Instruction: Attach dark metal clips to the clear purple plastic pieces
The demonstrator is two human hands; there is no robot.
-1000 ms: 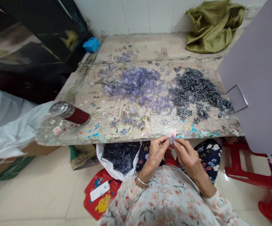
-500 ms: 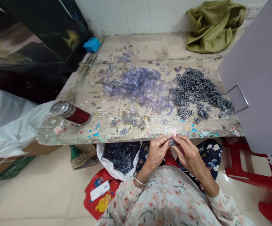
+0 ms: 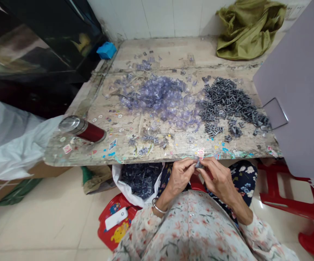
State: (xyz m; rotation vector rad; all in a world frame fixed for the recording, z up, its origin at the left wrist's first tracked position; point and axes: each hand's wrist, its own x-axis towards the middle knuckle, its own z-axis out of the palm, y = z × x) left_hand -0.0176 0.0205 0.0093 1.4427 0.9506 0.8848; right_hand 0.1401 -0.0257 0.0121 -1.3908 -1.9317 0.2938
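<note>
A small grey plastic piece (image 3: pixel 198 163) is pinched between my two hands, just off the table's front edge. My left hand (image 3: pixel 180 174) grips it from the left with thumb and forefinger. From the other side, the fingertips of my right hand (image 3: pixel 217 176) close on the same piece, and fingers partly hide it. Beyond my hands on the worn table (image 3: pixel 97 98) lie a heap of clear purplish plastic pieces (image 3: pixel 159 92) and, to its right, a heap of dark grey plastic pieces (image 3: pixel 229 98).
A red thermos (image 3: pixel 91 132) lies on the table's left side. Below the edge stands a white sack (image 3: pixel 116 177) of dark pieces, beside a red stool (image 3: pixel 105 237) bearing a white power bank (image 3: pixel 116 219). A grey panel (image 3: pixel 300 87) borders the right; an olive cloth (image 3: pixel 247 32) lies behind.
My fingers have shifted very slightly around the small piece, and a bit more of it shows. The view has moved a little; the heaps look the same.
</note>
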